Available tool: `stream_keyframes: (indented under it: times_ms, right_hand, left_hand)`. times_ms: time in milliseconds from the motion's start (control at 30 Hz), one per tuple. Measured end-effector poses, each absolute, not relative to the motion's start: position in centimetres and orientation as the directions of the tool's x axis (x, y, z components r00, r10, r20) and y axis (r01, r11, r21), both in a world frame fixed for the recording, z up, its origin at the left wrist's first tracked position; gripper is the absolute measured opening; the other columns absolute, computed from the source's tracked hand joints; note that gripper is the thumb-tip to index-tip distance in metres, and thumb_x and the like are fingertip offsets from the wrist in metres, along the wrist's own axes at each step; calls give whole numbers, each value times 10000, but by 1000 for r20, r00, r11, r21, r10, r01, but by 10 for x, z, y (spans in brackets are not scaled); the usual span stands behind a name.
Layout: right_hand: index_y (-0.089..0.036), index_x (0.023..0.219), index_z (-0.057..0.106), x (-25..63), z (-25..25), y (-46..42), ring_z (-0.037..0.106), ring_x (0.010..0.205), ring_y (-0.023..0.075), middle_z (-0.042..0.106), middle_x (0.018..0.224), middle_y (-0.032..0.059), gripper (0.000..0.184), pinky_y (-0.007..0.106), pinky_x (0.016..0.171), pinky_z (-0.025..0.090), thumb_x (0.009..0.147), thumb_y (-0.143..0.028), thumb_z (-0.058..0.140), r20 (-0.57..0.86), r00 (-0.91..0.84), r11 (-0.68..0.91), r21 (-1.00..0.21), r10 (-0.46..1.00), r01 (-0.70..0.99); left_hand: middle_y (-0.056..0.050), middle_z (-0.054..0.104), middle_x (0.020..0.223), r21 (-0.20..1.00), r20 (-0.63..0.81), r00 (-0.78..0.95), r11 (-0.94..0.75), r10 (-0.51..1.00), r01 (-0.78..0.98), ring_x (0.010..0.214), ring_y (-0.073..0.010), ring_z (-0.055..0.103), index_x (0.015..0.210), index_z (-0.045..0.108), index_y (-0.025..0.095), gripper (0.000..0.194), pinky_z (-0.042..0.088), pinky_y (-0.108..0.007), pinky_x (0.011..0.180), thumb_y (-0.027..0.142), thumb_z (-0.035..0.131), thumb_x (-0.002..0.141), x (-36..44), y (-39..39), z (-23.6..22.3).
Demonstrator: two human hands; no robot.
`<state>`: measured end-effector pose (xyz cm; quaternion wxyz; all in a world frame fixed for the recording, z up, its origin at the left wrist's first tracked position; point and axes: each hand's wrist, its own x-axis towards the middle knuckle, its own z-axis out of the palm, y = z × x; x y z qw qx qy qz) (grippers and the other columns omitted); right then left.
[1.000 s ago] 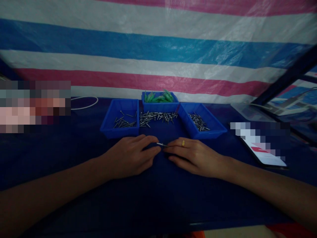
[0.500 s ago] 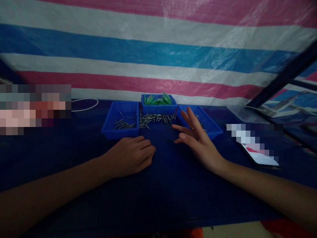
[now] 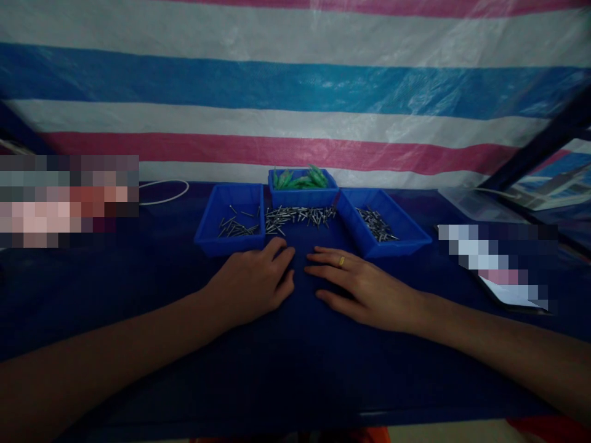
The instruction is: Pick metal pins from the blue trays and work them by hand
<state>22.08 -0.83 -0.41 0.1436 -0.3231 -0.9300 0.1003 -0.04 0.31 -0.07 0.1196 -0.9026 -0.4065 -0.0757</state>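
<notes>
Thin metal pins (image 3: 318, 216) lie heaped on the table (image 3: 305, 357) between the left bin (image 3: 231, 247) and right bin (image 3: 394, 248), before the back bin (image 3: 305, 197). The left hand (image 3: 253, 282), near the left bin, has bent fingers, thumb parted from them; the right hand (image 3: 369, 288), palm down, spreads its fingers loosely

Dark table (image 3: 305, 375), bins (image 3: 231, 247), pins (image 3: 279, 216) (loose)

I can see a gold-coloured ring (image 3: 341, 261) with a broad front on one finger of the right hand (image 3: 369, 292); the left hand (image 3: 256, 280) and both forearms (image 3: 152, 329) are bare.
</notes>
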Motion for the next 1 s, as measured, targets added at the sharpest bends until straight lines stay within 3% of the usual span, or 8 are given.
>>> stream_keyframes:
  times_ms: [133, 267, 400, 567, 800, 1000]
  right_hand:
    - [-130, 1242, 518, 219, -4, -7, 415, 1256, 243, 492, 1309, 159, 375, 433, 1015, 400, 906, -286, 462, 221, -756, 786, -238, 616, 571]
    - [-118, 1219, 534, 217, -2, -7, 442, 1231, 247, 508, 1290, 160, 362, 430, 1006, 410, 904, -281, 462, 223, -764, 795, -211, 606, 568]
    - [-125, 1222, 530, 218, -2, -6, 445, 1228, 242, 506, 1293, 154, 359, 423, 1003, 414, 909, -283, 454, 223, -765, 797, -192, 604, 573]
    - [-124, 1242, 516, 221, -1, -6, 432, 1241, 240, 497, 1308, 148, 374, 416, 1026, 388, 919, -295, 433, 196, -778, 802, -172, 596, 571]
    - [-105, 1242, 518, 221, 2, -5, 444, 1231, 239, 505, 1302, 152, 378, 408, 1029, 382, 919, -282, 434, 186, -794, 815, -162, 579, 556]
    - [-111, 1244, 516, 222, 0, -4, 452, 1222, 234, 502, 1305, 151, 380, 408, 1024, 387, 919, -291, 436, 196, -795, 819, -158, 574, 552]
  left_hand:
    - [-149, 432, 1355, -199, 182, 651, -621, 737, 758, 803, -217, 661, 1295, 435, 136, 444, 537, -321, 637, 331, 359, 903, 3, 5, -1]
    - [-171, 401, 1380, -213, 122, 606, -575, 786, 790, 766, -255, 672, 1331, 400, 121, 496, 544, -386, 638, 371, 323, 910, 7, 8, 0]
    - [-136, 405, 1387, -171, 123, 612, -591, 781, 788, 831, -250, 666, 1325, 414, 132, 481, 547, -377, 673, 363, 326, 912, 8, 9, 1]
    - [-66, 523, 1299, -110, 174, 722, -716, 669, 690, 896, -199, 652, 1243, 508, 169, 392, 545, -325, 724, 299, 342, 913, 0, 5, 0]
    - [-126, 580, 1216, -209, 297, 685, -655, 665, 726, 780, -223, 659, 1101, 605, 118, 334, 544, -342, 606, 274, 405, 883, -4, 0, -4]
    - [-79, 640, 1102, -250, 311, 837, -810, 451, 530, 799, -186, 641, 1085, 600, 129, 288, 539, -310, 656, 225, 402, 899, -8, 3, -4]
